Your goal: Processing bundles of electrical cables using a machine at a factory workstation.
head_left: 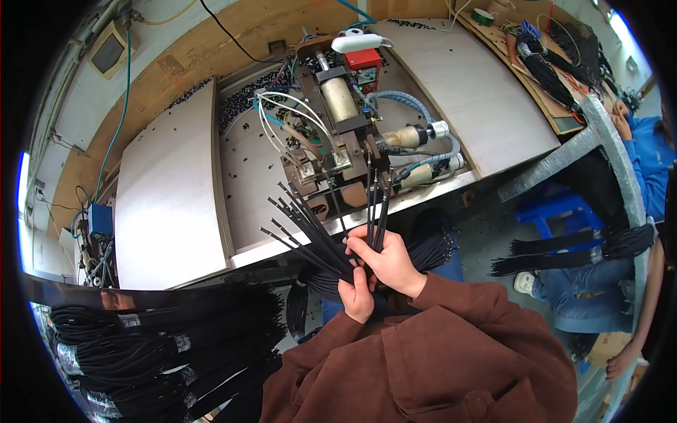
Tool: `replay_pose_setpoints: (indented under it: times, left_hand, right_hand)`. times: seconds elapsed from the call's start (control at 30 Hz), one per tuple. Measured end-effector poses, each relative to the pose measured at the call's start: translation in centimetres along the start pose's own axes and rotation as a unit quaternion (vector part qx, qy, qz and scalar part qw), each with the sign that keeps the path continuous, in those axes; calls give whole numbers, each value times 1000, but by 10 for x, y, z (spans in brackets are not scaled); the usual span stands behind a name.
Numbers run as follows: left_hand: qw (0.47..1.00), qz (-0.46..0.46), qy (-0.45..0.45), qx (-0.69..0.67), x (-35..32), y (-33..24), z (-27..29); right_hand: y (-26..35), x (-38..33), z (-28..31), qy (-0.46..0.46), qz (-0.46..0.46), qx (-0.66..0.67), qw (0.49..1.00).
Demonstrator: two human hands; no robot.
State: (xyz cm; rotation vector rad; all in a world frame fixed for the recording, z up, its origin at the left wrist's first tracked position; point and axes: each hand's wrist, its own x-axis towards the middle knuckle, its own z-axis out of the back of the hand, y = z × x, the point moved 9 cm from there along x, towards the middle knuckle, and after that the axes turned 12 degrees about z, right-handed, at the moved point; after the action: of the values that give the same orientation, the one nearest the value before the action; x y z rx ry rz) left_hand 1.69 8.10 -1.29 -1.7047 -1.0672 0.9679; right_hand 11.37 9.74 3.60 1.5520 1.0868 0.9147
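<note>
My left hand (357,297) is closed around a bundle of thin black cords (310,236), whose tipped ends fan out toward the upper left. Just right of it, my right hand (393,265) is also closed, with several black cords standing up between its fingers. At its thumb and fingertips a single cord (336,204) runs up toward the front of a pneumatic machine (340,99). Whether that cord's end sits inside the machine I cannot tell. The cords' lower lengths spread behind my hands.
Bundles of black cords (141,352) tied with clear wrap hang at lower left. Small dark bits lie scattered on the bench (173,190). At right are a metal rail (620,141), a bound cord bundle (592,250), a blue stool (557,204) and a person in blue (645,158).
</note>
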Motion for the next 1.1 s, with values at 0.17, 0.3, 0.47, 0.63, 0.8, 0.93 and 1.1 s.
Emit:
replay_pose_setpoints:
  times: [0.17, 0.3, 0.47, 0.63, 0.8, 0.93, 1.1]
  left_hand:
    - [1000, 5, -18, -18, 8, -8, -2]
    - [1000, 6, -14, -19, 11, -8, 2]
    - [999, 7, -17, -26, 12, -9, 2]
    - [999, 19, -25, -45, 13, -8, 1]
    - [998, 31, -14, -54, 13, -6, 1]
    - [999, 25, 5, -36, 8, 1, 1]
    - [1000, 28, 5, 5, -4, 6, 0]
  right_hand:
    - [-1, 11, 2, -15, 0, 17, 1000]
    - [-1, 16, -2, -12, 1, 18, 1000]
    - [3, 18, -3, -14, 4, 4, 1000]
    - [2, 20, -1, -12, 23, 14, 1000]
    - [2, 20, -10, 72, -26, -3, 997]
    - [2, 9, -11, 112, -76, -14, 991]
    - [4, -10, -2, 40, -34, -2, 999]
